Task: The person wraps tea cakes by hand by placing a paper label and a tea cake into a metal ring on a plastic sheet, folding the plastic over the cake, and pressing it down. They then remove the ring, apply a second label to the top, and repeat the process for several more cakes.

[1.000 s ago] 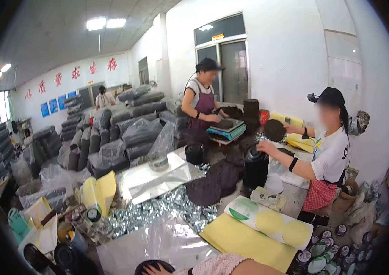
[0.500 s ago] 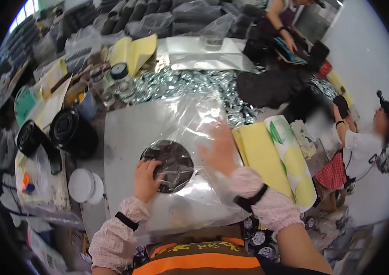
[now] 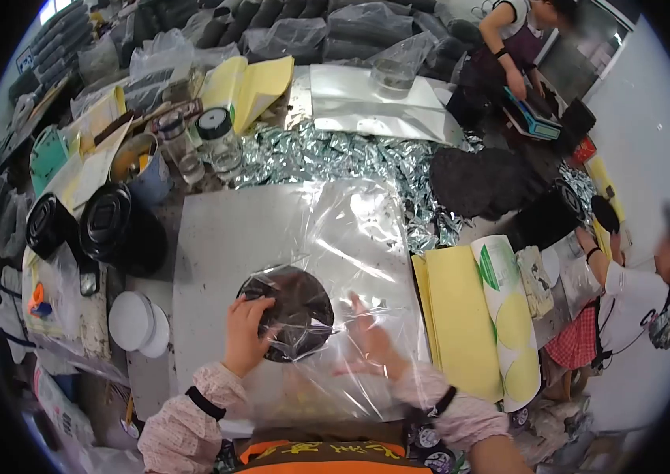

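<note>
In the head view, the left hand (image 3: pixel 248 336) curled its fingers over the left rim of the dark disc (image 3: pixel 291 312), which lay wrapped in clear film (image 3: pixel 350 237) on a grey sheet (image 3: pixel 208 245). The right hand (image 3: pixel 370 347) lay open just beside the disc, fingers spread, under the film.

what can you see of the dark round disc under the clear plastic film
The dark round disc is flat and near-black, with a rough matt face that looks like pressed material. It lies flat on the grey metal-looking sheet, straight ahead of the person. The clear crinkled plastic film covers it and throws glare across its top. The left hand has its fingers on the disc's left edge. The right hand lies spread just to its right, apart from it.
</note>
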### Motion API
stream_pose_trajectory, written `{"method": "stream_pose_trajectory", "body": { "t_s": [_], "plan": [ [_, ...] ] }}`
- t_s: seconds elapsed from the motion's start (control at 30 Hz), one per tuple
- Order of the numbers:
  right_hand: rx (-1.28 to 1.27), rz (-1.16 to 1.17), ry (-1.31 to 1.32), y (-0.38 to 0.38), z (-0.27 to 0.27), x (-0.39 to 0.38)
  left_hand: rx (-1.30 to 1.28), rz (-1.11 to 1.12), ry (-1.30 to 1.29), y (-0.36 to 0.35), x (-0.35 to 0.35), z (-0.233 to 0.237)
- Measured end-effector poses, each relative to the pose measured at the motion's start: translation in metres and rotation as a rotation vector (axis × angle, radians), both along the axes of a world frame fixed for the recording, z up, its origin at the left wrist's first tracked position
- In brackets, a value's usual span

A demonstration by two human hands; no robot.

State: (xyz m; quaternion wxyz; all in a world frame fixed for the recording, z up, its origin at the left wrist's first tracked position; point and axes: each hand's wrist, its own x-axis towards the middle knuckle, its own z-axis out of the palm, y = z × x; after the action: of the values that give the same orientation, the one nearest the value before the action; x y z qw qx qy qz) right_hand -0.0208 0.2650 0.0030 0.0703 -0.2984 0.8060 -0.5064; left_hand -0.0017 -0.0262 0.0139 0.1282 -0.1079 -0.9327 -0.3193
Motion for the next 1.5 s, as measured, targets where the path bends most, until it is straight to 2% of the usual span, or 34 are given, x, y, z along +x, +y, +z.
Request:
{"method": "stream_pose_trajectory", "body": {
  "t_s": [0.07,0.1,0.13,0.2,0.23,0.33,0.37,0.47,0.5,0.57,0.6,0.67,0.7,0.73,0.8,0.83,0.87,0.93,0.97,1.0,1.03,1.07,1.1,1.2,1.23,1.33,1.37,1.47,1.5],
  "plan": [
    [-0.099,-0.245,0.016,-0.056,-0.015,-0.003,0.010,-0.031,-0.083,-0.004,-0.001,0.002],
    [-0.136,-0.341,0.079,-0.083,0.013,-0.006,0.008,-0.052,-0.119,-0.007,0.000,0.005],
    [-0.178,-0.443,0.150,-0.098,0.030,-0.012,0.128,-0.057,-0.116,-0.010,0.001,0.011],
    [-0.042,-0.250,0.265,-0.098,0.027,-0.015,0.369,-0.075,-0.099,-0.014,0.003,0.022],
    [0.034,-0.152,0.328,-0.098,0.027,-0.022,0.376,-0.049,-0.091,-0.019,0.002,0.031],
    [0.230,-0.109,0.328,-0.107,0.019,-0.026,0.431,-0.214,-0.157,-0.016,-0.012,0.037],
    [0.264,-0.105,0.348,-0.106,0.019,-0.027,0.366,-0.255,-0.124,-0.004,-0.017,0.051],
    [-0.034,0.109,0.159,-0.082,0.040,-0.038,0.190,-0.124,-0.056,0.005,-0.018,0.015],
    [-0.339,0.041,-0.156,-0.073,0.039,-0.038,0.232,-0.063,-0.044,0.011,-0.016,0.019],
    [-0.571,-0.449,-0.242,-0.075,0.029,-0.061,0.205,-0.072,-0.020,0.009,-0.020,0.012],
    [-0.826,-0.616,-0.241,-0.089,0.015,-0.077,0.191,-0.083,-0.016,0.009,-0.018,0.010],
    [-0.718,-0.367,-0.227,-0.108,-0.009,-0.068,0.577,-0.037,-0.089,0.014,-0.012,0.012],
    [-0.407,-0.024,0.052,-0.110,0.024,-0.065,0.764,-0.011,-0.119,0.012,-0.013,0.014],
    [-0.362,0.198,0.307,-0.110,0.042,-0.066,0.863,-0.039,-0.107,0.008,-0.015,0.014],
    [-0.411,0.282,0.042,-0.103,0.011,-0.062,1.077,-0.087,-0.093,0.002,-0.015,0.008],
    [-0.529,0.177,-0.123,-0.102,0.001,-0.060,0.601,-0.192,-0.060,-0.011,-0.018,0.013],
    [-0.638,0.065,-0.289,-0.102,-0.009,-0.058,0.471,-0.148,-0.036,-0.007,-0.017,0.010],
    [-0.597,-0.170,-0.310,-0.115,0.006,-0.045,0.201,-0.072,0.021,0.005,-0.017,0.004],
    [-0.452,-0.279,-0.154,-0.128,0.022,-0.035,0.013,-0.017,0.012,0.016,-0.017,0.006],
    [-0.308,-0.388,0.005,-0.139,0.035,-0.031,-0.015,0.002,0.043,0.019,-0.018,0.006],
    [-0.291,-0.347,0.105,-0.142,0.032,-0.026,-0.042,0.016,0.073,0.022,-0.019,0.004],
    [-0.271,-0.333,0.099,-0.143,0.027,-0.023,-0.063,0.024,0.106,0.026,-0.020,0.002],
    [-0.242,-0.330,0.100,-0.142,0.023,-0.023,0.177,-0.002,-0.043,0.018,-0.014,-0.001],
    [-0.204,-0.275,0.208,-0.131,0.021,-0.023,0.223,-0.207,-0.012,0.013,-0.011,0.033],
    [-0.150,-0.294,0.225,-0.129,0.040,-0.017,0.089,-0.264,-0.185,0.009,-0.010,0.033],
    [0.191,-0.144,0.295,-0.096,0.061,0.000,-0.233,-0.257,-0.211,0.015,-0.010,0.029],
    [0.251,-0.037,0.154,-0.085,0.057,-0.002,-0.258,-0.253,-0.216,0.020,-0.010,0.030],
    [0.408,0.039,0.057,-0.093,0.015,-0.021,-0.395,-0.219,-0.244,0.031,-0.014,0.025],
    [0.301,0.002,-0.088,-0.086,0.022,-0.030,-0.425,-0.227,-0.256,0.030,-0.014,0.025]
  ]
}}
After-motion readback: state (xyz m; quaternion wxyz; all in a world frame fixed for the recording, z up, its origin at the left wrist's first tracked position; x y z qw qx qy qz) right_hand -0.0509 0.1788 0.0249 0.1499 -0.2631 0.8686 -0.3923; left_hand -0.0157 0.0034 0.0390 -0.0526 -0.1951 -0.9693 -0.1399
